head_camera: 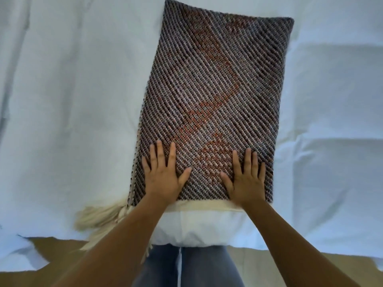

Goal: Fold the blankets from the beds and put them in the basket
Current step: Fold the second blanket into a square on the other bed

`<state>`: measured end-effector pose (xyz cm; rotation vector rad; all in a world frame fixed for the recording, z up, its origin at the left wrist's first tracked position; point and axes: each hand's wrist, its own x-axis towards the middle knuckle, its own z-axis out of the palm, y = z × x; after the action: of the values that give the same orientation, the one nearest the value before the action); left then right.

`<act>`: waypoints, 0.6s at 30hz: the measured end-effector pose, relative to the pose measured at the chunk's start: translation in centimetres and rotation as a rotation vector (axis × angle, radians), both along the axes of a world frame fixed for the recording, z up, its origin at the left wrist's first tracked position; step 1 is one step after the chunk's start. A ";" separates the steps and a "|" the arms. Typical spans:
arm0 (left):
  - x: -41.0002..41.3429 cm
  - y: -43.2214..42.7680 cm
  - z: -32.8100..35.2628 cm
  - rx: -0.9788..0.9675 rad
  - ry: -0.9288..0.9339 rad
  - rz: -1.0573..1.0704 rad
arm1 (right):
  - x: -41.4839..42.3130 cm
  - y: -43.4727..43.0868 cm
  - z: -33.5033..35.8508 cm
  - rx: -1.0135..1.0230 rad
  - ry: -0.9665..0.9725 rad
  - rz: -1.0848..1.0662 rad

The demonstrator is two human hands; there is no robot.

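So the blanket (211, 104) was already folded down into a long narrow rectangle, lying flat on the bed (62, 100) and running away from the person, tilted a bit so the far end leaned to the right. It had a dark diagonal weave with a faint reddish-orange pattern running up the middle. Cream fringe (99, 214) spilled out from the near left corner onto the white sheet and partly over the bed's edge, and a cream band ran along the near edge of the fold.

Both hands were planted palm-down on the near end of the blanket. The left hand (163, 177) sat by the near left corner, fingers (159, 152) spread apart and flat, thumb pointing inward. The right hand (245, 179) mirrored it near the right edge, fingers spread and flat too, not gripping anything, just pressing on the fabric. There was a clear stretch of weave between the two thumbs.

The sheet was a bit wrinkled, with creases on both sides. The person stood right up against the near edge of the bed, blue jeans (186, 268) showing below it, with a tan floor (51, 262) on either side. No basket showed up in the view.
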<state>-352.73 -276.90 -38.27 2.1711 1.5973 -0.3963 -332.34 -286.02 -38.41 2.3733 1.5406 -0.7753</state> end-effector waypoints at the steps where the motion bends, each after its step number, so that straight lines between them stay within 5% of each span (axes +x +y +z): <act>1: 0.7 0.9 0.2 0.021 -0.030 -0.022 | 0.4 0.3 0.1 0.043 0.014 0.019; 10: 12.3 18.1 0.7 0.108 -0.074 -0.266 | 9.5 16.6 0.1 0.322 0.008 0.220; 18: 19.0 32.1 -0.2 0.163 0.091 -0.329 | 19.4 30.1 -2.5 0.254 -0.025 0.305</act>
<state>-333.77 -244.79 -38.43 2.5848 1.3573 -0.4822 -312.98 -255.93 -40.89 2.2154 2.0323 -0.5059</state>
